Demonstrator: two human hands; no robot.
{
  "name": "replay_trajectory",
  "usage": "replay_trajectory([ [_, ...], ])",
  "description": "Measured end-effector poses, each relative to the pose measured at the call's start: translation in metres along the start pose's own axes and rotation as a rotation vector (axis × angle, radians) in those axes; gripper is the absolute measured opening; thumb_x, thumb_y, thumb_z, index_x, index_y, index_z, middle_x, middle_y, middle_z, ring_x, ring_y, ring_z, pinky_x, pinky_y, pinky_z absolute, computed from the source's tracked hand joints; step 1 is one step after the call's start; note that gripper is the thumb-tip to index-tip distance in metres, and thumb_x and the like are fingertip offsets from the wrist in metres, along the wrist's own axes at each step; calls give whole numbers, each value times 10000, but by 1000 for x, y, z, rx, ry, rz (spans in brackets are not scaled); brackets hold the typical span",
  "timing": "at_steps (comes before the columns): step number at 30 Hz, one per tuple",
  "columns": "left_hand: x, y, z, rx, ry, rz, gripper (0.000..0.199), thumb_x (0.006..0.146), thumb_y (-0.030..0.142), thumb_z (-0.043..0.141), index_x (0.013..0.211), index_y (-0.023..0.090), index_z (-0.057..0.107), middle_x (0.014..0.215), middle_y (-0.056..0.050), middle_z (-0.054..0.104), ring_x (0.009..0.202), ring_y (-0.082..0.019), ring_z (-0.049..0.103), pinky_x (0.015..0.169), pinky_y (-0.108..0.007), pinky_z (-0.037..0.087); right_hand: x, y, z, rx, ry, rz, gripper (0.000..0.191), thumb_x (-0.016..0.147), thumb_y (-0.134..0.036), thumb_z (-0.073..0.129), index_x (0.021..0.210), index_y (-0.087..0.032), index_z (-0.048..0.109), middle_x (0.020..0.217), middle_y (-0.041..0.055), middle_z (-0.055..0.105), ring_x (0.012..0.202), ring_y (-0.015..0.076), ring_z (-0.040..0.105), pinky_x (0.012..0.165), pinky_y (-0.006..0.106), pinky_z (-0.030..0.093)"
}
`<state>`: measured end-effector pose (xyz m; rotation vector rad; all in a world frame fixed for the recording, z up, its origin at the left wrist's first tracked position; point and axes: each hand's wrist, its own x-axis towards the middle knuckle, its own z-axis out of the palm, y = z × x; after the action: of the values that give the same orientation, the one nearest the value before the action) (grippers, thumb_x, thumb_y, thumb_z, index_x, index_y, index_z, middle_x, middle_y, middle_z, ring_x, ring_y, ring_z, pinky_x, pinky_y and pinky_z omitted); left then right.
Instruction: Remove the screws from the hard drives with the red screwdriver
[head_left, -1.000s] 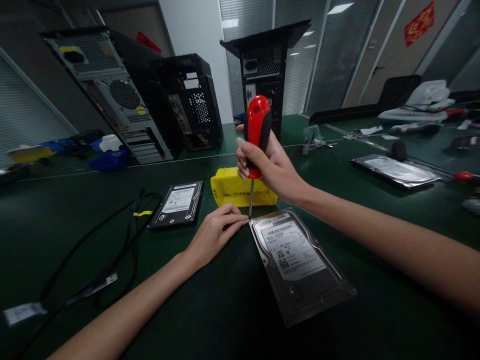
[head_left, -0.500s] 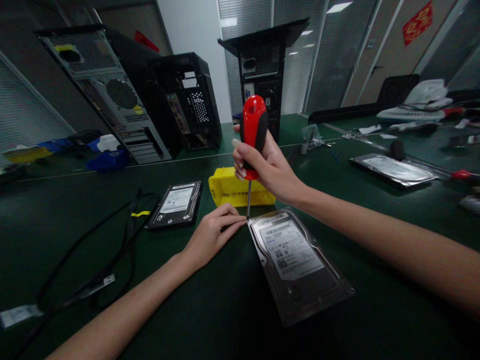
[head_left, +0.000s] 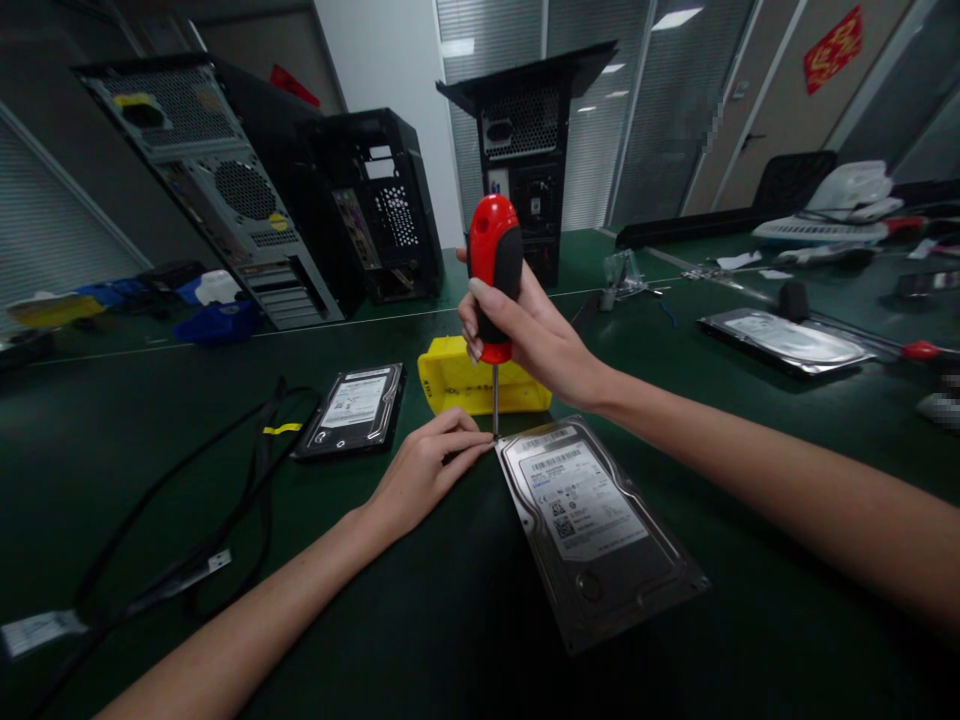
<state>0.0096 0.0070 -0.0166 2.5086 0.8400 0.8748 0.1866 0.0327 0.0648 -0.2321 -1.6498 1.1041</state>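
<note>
My right hand is wrapped round the red and black handle of a screwdriver. Its shaft points straight down, with the tip at the far left corner of a hard drive. The drive lies on the green table, its white label facing up. At that same corner, the thumb and fingers of my left hand come together in a pinch right beside the screwdriver tip. Whatever they pinch is too small to make out. Just behind the tip is a yellow plastic bin, partly hidden by my right hand.
To the left lie another hard drive and black cables. A third hard drive is at the right. Computer cases stand along the back. A small clear bag lies right of centre on the table.
The screwdriver handle has swung slightly left along with my right hand, so the shaft is now more upright. My left hand and the hard drive have stayed in place.
</note>
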Motion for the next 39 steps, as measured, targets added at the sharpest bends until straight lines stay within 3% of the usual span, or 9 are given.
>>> replay_trajectory([
  [12, 2, 0, 0, -25, -12, -3, 177, 927, 159, 527, 1004, 161, 686, 918, -33, 582, 859, -143, 575, 759, -273, 471, -1, -2, 5, -21, -33, -3, 350, 870, -222, 524, 1132, -205, 292, 820, -20, 565, 665, 65, 559, 668, 232, 479],
  [20, 4, 1, 1, -53, -14, -23, 185, 931, 172, 517, 974, 167, 697, 851, -28, 567, 790, -146, 567, 719, -278, 475, -1, -6, 10, -28, 48, 47, 323, 858, -172, 528, 1090, -222, 310, 691, -63, 456, 573, 52, 471, 534, 197, 401],
  [39, 0, -1, 1, 81, -21, 58, 219, 961, 165, 444, 1033, 169, 651, 850, -23, 544, 756, -137, 563, 688, -275, 475, -4, -4, 11, -43, 52, 28, 343, 872, -249, 550, 1127, -239, 321, 710, -47, 454, 582, 69, 468, 538, 225, 394],
])
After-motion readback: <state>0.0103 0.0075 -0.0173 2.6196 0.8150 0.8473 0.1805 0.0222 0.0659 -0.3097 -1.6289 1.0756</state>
